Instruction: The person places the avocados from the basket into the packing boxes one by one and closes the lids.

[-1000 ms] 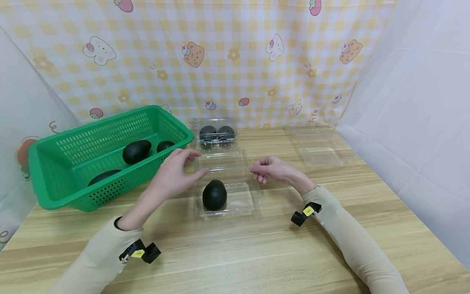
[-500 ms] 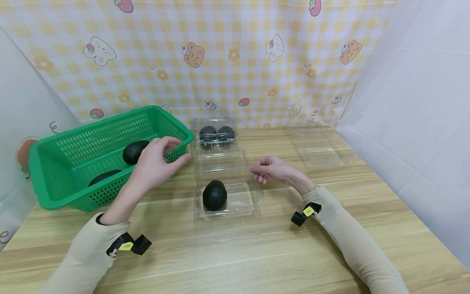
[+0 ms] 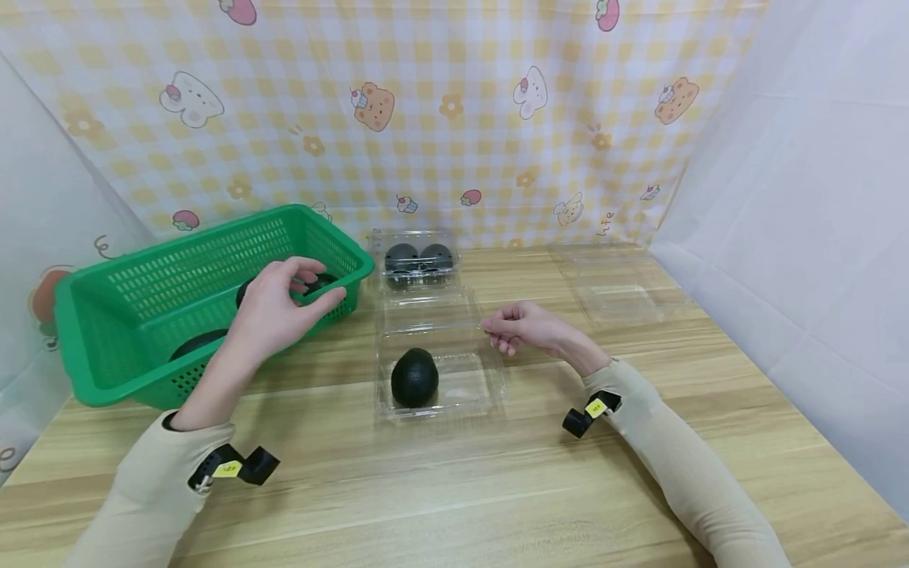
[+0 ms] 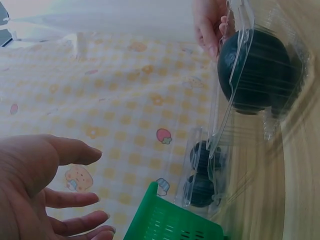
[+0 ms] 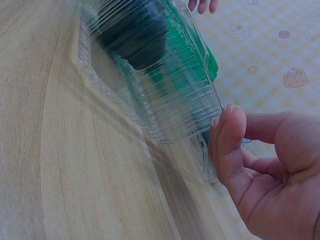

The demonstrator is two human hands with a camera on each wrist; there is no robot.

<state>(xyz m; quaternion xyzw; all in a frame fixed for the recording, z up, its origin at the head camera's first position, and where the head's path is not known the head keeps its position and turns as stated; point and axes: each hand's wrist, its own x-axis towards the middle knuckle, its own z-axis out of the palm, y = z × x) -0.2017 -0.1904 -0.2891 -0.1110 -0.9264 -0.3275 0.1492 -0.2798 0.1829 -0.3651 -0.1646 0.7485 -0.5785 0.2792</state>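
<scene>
My left hand (image 3: 273, 308) hovers over the right part of the green basket (image 3: 177, 276), fingers apart and nothing between them. Just past its fingertips lies a dark avocado (image 3: 323, 282) in the basket; another avocado (image 3: 244, 293) is mostly hidden behind the hand. At the middle of the table an open clear plastic clamshell container (image 3: 465, 379) holds one dark avocado (image 3: 415, 379) in the left of its tray. My right hand (image 3: 529, 327) pinches that container's right edge between thumb and fingers, as the right wrist view (image 5: 275, 165) also shows.
Behind the open container stands a shut clear container (image 3: 415, 235) with several dark avocados inside. Another clear container (image 3: 618, 298) lies open at the back right. One more avocado (image 3: 199, 344) rests in the basket's near left. A checked curtain (image 3: 454, 150) hangs behind the table.
My left hand has moved left, away from above the open container, to over the basket. My right hand has stayed at the container's edge, and the avocado in it has not moved.
</scene>
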